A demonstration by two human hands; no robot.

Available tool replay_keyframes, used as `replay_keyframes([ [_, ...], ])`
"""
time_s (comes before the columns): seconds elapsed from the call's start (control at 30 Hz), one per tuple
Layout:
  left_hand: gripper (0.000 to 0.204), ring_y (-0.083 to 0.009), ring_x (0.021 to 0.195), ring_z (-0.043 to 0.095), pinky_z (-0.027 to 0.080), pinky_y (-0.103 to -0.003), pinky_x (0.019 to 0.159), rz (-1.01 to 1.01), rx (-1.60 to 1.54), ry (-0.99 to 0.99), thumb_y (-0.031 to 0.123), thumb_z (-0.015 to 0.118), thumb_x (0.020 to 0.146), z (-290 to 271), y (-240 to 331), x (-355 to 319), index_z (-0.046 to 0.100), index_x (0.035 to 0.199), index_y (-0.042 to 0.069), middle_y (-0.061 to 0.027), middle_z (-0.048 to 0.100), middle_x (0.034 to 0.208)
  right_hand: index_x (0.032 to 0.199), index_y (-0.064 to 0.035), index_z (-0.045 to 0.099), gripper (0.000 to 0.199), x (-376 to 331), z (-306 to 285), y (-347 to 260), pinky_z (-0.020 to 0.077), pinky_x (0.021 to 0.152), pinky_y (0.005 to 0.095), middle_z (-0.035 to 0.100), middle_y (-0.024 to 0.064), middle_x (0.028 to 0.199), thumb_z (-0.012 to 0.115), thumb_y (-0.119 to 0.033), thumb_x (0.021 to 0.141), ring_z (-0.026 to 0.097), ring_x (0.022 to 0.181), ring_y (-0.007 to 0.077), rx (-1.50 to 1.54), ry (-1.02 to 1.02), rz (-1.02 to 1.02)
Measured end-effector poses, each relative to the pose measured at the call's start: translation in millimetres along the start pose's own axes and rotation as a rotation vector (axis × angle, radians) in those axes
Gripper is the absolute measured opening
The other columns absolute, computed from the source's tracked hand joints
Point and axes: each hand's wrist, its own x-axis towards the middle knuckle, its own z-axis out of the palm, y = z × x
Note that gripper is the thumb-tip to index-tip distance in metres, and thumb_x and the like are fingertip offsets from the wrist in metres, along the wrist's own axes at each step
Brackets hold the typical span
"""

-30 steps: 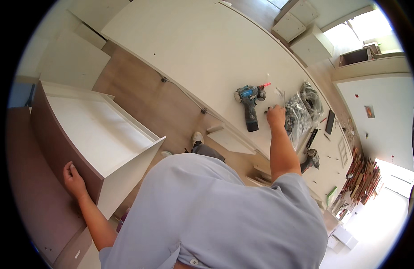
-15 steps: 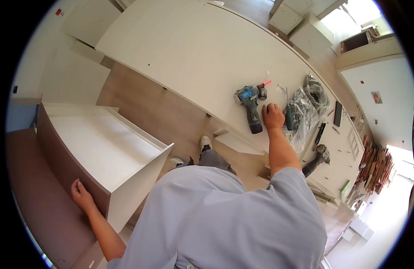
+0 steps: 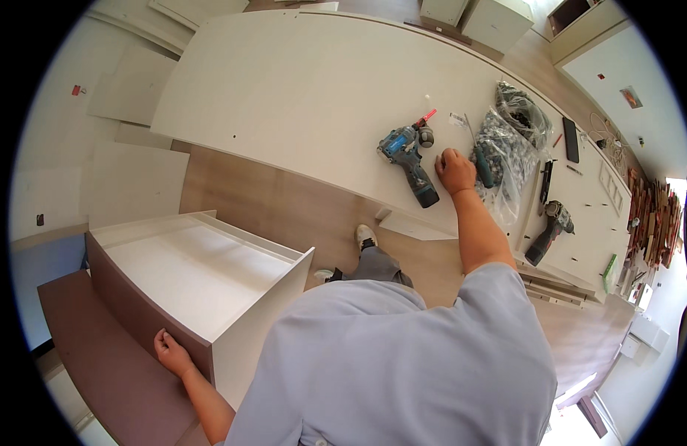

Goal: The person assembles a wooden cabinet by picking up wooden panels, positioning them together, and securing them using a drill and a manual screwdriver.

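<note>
My right hand rests on a large pale panel, its fingers curled in; whether anything is inside them is hidden. Just left of it lies a blue and black cordless drill with a red-tipped bit. A screwdriver with a dark green handle lies at its right, beside clear plastic bags of small hardware. My left hand hangs beside the brown front board of a white open box unit. Its fingers are loosely bent and apart, holding nothing I can see.
A second cordless drill, a black phone-like slab and a green-and-white strip lie on the panel's right part. A curved-looking brown board stands at lower left. Scrap wood strips are piled at far right.
The whole view has shifted, so the box unit sits lower and further right in it. My right hand stays between drill and screwdriver; my left stays by the brown board.
</note>
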Motion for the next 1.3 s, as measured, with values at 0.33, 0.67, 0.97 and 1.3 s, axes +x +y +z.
replay_keyframes([
  [0.33, 0.027, -0.0240, 0.102, 0.070, 0.053, -0.036, 0.091, -0.014, 0.056, 0.016, 0.024, 0.059, 0.101, -4.1, 7.0, -4.8, 0.072, 0.114, 0.004, -0.0098, 0.075, 0.110, 0.076, -0.0136, 0.068, 0.033, 1.8, -9.0, -13.7, 0.0556, 0.067, 0.0465, 0.066, 0.0054, 0.084, 0.071, -0.042, 0.093, 0.070, 0.079, 0.0315, -0.061, -0.001, -0.013],
  [0.67, 0.026, -0.0244, 0.101, 0.070, 0.054, -0.036, 0.091, 0.005, 0.021, 0.014, 0.022, 0.059, 0.101, -1.9, 6.8, -0.6, 0.072, 0.115, 0.004, -0.0097, 0.075, 0.110, 0.063, -0.0125, 0.064, 0.045, 2.6, -0.6, -3.9, 0.0529, 0.058, 0.0447, 0.064, 0.0057, 0.073, 0.076, -0.049, 0.088, 0.067, 0.067, 0.0324, -0.038, 0.068, 0.024],
  [0.97, 0.024, -0.0260, 0.103, 0.070, 0.053, -0.036, 0.094, 0.063, 0.017, 0.037, 0.018, 0.059, 0.101, -3.8, 5.0, -5.6, 0.072, 0.113, 0.001, -0.0124, 0.074, 0.111, 0.062, -0.0130, 0.062, 0.052, -5.5, 0.2, -5.9, 0.0519, 0.058, 0.0458, 0.064, 0.0061, 0.071, 0.074, -0.057, 0.086, 0.067, 0.066, 0.0329, -0.047, 0.125, -0.089],
  [1.3, 0.016, -0.0193, 0.089, 0.068, 0.054, -0.033, 0.084, 0.008, -0.030, 0.054, 0.012, 0.062, 0.099, -2.3, 14.7, -5.9, 0.072, 0.107, 0.003, -0.0081, 0.074, 0.098, 0.062, -0.0120, 0.066, 0.059, 7.4, 5.9, -2.0, 0.0531, 0.059, 0.0462, 0.068, 0.0097, 0.070, 0.069, -0.066, 0.087, 0.069, 0.067, 0.0344, -0.120, -0.007, 0.022],
])
